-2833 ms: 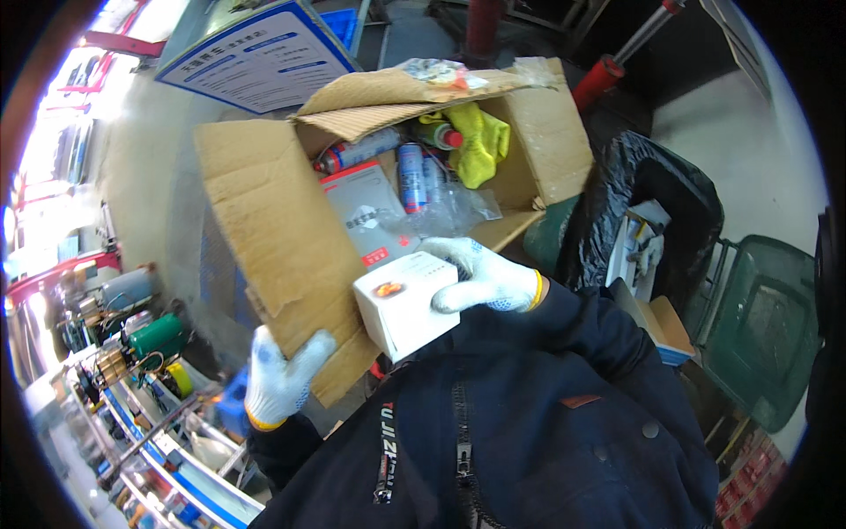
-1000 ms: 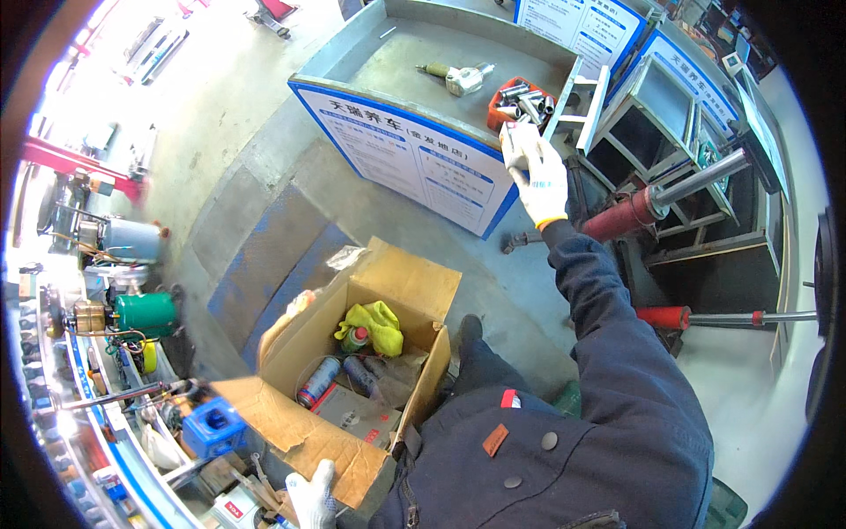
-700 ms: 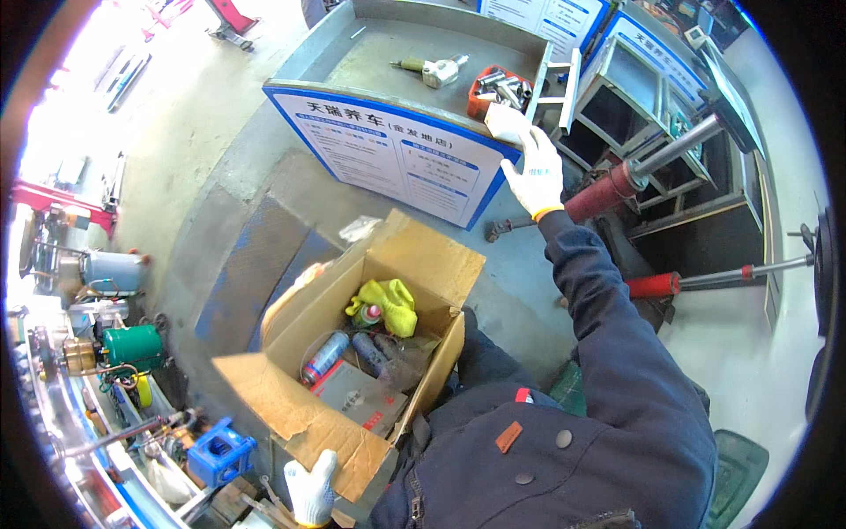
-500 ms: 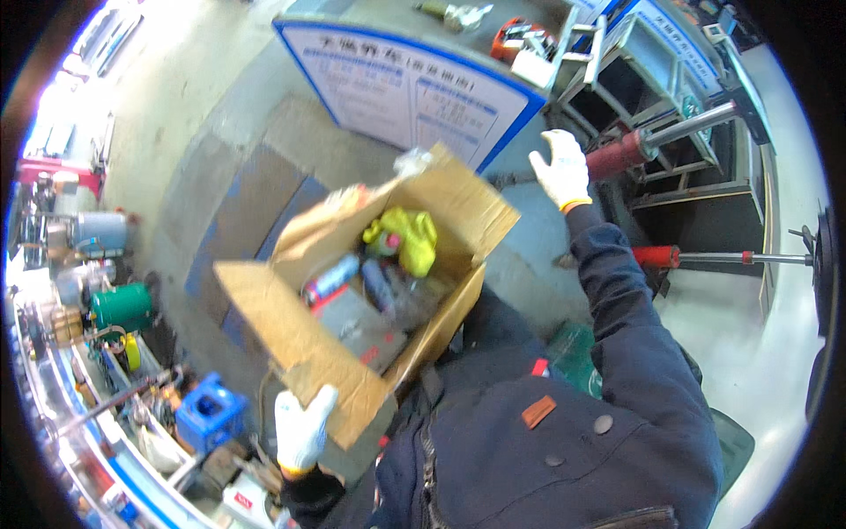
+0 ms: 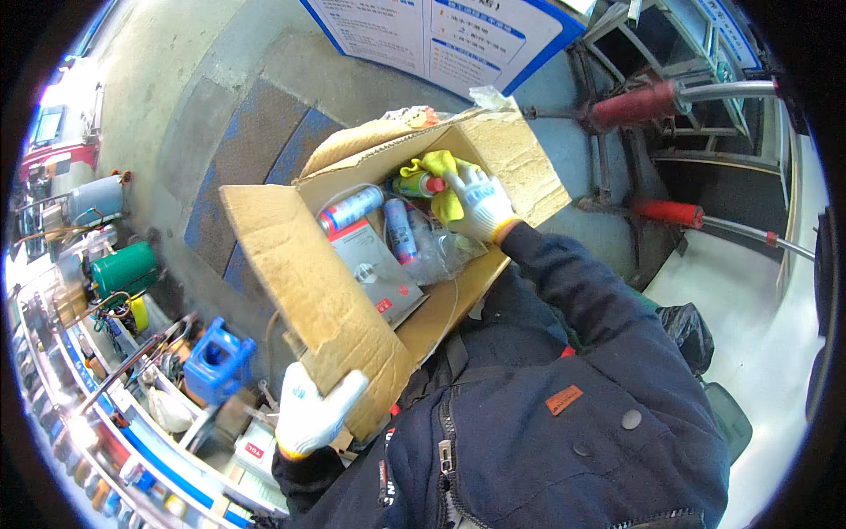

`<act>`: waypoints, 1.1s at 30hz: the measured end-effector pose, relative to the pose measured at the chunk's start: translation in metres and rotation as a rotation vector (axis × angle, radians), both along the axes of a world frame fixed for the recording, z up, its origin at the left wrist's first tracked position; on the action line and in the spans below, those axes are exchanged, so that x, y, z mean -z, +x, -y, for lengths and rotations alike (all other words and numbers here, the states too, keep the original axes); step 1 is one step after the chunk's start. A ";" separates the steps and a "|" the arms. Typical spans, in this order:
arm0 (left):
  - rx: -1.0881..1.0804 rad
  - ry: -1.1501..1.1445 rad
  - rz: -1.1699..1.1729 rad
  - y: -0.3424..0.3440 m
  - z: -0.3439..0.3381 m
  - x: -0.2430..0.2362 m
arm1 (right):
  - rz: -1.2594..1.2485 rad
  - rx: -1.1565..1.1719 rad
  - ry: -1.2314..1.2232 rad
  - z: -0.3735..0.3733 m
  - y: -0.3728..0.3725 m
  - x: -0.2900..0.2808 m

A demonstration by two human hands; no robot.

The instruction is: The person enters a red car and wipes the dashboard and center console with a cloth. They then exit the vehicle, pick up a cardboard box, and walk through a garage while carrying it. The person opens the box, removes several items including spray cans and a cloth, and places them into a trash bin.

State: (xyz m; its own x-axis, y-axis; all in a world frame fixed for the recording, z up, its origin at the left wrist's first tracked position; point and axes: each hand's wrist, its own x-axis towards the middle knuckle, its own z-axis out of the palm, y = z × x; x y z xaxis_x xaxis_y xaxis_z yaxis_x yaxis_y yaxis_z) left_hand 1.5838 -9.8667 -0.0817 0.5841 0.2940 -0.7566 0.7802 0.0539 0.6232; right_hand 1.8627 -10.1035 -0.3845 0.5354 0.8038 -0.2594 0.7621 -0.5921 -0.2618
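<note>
An open cardboard box (image 5: 308,282) tilts against my front, its flaps spread outward. My left hand (image 5: 315,413), in a white glove, is at the near left flap, thumb over the cardboard and fingers at its side. Inside the box, my white-gloved right hand (image 5: 480,207) has its fingers closed over a yellow cloth (image 5: 448,208). Beside the cloth lies a green spray can with a red cap (image 5: 417,184). Two blue-and-white cans, one upper (image 5: 352,208) and one lower (image 5: 400,231), a grey carton (image 5: 374,273) and clear plastic wrapping (image 5: 445,256) share the box.
A blue-framed sign board (image 5: 441,44) stands beyond the box. Red cylinders, one upper (image 5: 630,106) and one lower (image 5: 670,212), with metal rods are at the right. On the left are a blue plastic container (image 5: 216,361), a green tank (image 5: 123,271) and a crowded shelf (image 5: 150,432).
My right hand has come down from open air at the upper right onto the yellow cloth in the box. The sign has shifted upward in view. My left hand stays at the flap.
</note>
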 end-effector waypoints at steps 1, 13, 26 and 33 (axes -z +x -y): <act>0.021 0.008 -0.013 0.000 0.004 -0.006 | 0.103 -0.016 -0.044 0.000 -0.003 0.023; -0.039 0.084 -0.113 -0.002 0.099 -0.021 | -0.622 0.421 -0.021 0.150 0.017 -0.032; -0.033 0.210 0.136 -0.060 0.277 -0.101 | -1.101 -0.268 0.398 0.250 -0.091 -0.180; 0.069 0.190 0.109 -0.065 0.344 -0.121 | 0.232 0.387 -0.253 0.292 -0.027 -0.029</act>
State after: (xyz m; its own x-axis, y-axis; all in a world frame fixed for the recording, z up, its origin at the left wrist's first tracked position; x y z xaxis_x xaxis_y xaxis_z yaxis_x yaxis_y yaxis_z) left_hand 1.5187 -10.2106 0.0388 0.6829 0.3818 -0.6228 0.7055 -0.1236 0.6979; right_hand 1.8358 -10.3955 -0.3558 0.8476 0.4630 -0.2592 0.4959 -0.8650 0.0767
